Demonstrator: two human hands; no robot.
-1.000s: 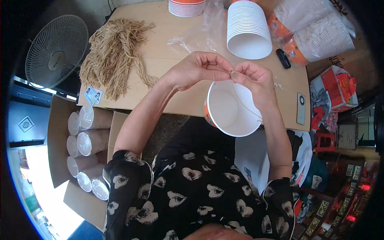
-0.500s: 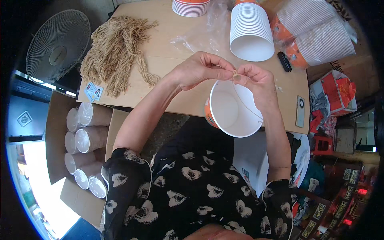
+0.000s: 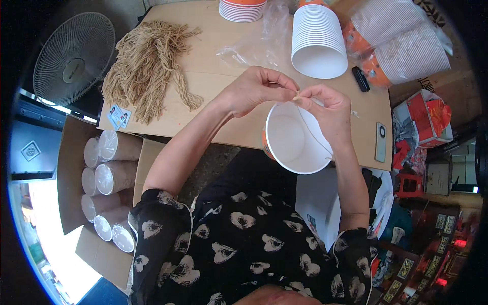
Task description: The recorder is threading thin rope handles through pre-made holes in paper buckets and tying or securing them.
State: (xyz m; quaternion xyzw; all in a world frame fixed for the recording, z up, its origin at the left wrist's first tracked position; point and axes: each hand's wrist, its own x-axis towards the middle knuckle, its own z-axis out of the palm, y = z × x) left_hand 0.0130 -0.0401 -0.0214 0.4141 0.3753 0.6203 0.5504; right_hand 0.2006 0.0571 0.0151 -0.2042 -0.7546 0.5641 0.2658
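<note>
A tan cord [image 3: 310, 127] runs across the mouth of a white paper bucket [image 3: 287, 137] with an orange outside, at the table's front edge. Above the bucket's far rim, my left hand [image 3: 259, 91] pinches the cord between thumb and fingers. Fingertip to fingertip with it, my right hand [image 3: 328, 109] pinches the cord too. The cord's lower end reaches the bucket's right rim beside my right wrist. Whether the cord is knotted between my fingertips is too small to tell.
A heap of tan cords [image 3: 147, 71] lies at the table's left. Nested white buckets [image 3: 320, 46] and bagged stacks [image 3: 406, 46] stand behind, near a black object [image 3: 361, 79] and a phone [image 3: 381, 142]. A carton [image 3: 73, 178] of wrapped stacks and a fan [image 3: 73, 68] are left.
My right fingers have shifted slightly at the pinch, with the thumb drawn in closer. The bucket and both arms are almost where they were.
</note>
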